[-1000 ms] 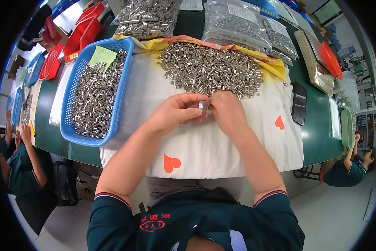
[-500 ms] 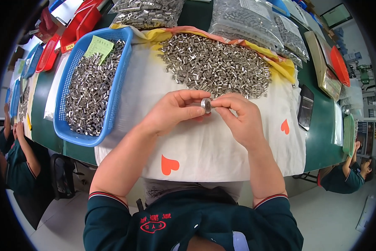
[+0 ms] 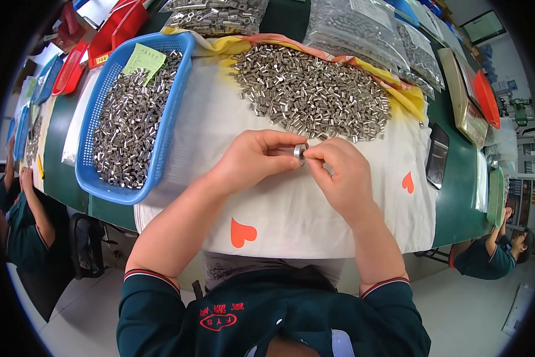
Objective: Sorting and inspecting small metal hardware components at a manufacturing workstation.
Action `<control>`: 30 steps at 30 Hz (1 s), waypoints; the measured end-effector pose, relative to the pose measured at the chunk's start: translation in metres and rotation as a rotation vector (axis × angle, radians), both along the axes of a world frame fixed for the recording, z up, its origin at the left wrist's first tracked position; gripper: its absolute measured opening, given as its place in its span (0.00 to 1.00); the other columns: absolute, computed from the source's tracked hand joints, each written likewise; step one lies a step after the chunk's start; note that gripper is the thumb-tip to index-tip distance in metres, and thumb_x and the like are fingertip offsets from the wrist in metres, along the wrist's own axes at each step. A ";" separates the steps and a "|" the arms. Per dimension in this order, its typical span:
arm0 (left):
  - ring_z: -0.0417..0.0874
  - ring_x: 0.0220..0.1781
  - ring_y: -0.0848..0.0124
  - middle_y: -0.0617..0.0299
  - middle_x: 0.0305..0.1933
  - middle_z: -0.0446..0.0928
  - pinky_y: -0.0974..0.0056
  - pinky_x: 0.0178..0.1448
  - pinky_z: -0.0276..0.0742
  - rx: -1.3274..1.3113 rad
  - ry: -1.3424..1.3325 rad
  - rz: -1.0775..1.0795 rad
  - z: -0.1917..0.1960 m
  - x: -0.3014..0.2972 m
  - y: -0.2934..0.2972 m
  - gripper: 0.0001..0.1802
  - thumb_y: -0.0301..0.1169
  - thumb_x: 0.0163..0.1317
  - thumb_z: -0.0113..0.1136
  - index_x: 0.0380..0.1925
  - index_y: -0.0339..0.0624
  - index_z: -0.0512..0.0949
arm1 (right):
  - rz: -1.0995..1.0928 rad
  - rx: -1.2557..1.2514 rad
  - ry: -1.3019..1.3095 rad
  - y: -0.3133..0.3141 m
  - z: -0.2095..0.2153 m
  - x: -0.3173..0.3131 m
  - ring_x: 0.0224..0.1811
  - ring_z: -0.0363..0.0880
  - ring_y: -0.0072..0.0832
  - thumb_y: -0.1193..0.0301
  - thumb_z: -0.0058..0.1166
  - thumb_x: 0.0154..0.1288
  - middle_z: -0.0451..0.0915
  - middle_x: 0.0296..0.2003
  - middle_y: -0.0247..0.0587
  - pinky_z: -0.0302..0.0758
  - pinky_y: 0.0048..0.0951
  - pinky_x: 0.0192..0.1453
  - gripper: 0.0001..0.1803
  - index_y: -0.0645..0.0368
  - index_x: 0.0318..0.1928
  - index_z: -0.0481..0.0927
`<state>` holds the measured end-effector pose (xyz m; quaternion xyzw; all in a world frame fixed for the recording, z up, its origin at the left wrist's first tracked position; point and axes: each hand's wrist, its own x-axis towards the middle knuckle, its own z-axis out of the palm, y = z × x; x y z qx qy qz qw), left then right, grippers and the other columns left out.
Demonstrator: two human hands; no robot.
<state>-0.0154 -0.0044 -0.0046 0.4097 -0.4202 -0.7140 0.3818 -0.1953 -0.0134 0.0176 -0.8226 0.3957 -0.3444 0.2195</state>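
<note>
My left hand (image 3: pixel 252 157) and right hand (image 3: pixel 342 175) meet over the white cloth (image 3: pixel 315 220) on the bench (image 3: pixel 455 202), both pinching one small metal ring (image 3: pixel 299 151) between fingertips, just before the heap of metal sleeves (image 3: pixel 315 95).

Your hands have barely shifted over the last second. Your left hand (image 3: pixel 257 159) and right hand (image 3: pixel 339 175) have stayed pressed together over the white cloth (image 3: pixel 315 220), both pinching the small metal ring (image 3: pixel 299 151). Your right fingers (image 3: pixel 315 156) have closed in tighter on the ring. The view has tipped slightly, so the bench's far edge sits higher.
</note>
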 end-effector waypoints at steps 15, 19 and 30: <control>0.76 0.36 0.80 0.63 0.37 0.77 0.76 0.40 0.72 0.025 -0.097 -0.074 0.003 -0.002 0.003 0.18 0.23 0.52 0.60 0.46 0.34 0.74 | -0.002 0.801 -0.189 -0.010 0.002 -0.007 0.25 0.69 0.15 0.77 0.56 0.50 0.76 0.25 0.30 0.68 0.19 0.30 0.04 0.63 0.29 0.77; 0.75 0.34 0.81 0.65 0.34 0.77 0.75 0.39 0.72 -0.038 -0.196 -0.132 0.008 -0.001 0.006 0.18 0.22 0.51 0.60 0.45 0.35 0.75 | 0.077 0.736 -0.143 -0.020 0.000 -0.017 0.25 0.70 0.17 0.76 0.55 0.51 0.75 0.25 0.32 0.68 0.19 0.30 0.04 0.62 0.30 0.77; 0.73 0.29 0.84 0.68 0.29 0.77 0.76 0.33 0.69 -0.181 -0.326 -0.284 0.018 0.000 0.009 0.19 0.21 0.48 0.63 0.43 0.36 0.76 | -0.152 -0.081 0.326 -0.022 -0.028 0.003 0.35 0.70 0.33 0.76 0.54 0.48 0.73 0.28 0.34 0.68 0.31 0.42 0.06 0.54 0.30 0.79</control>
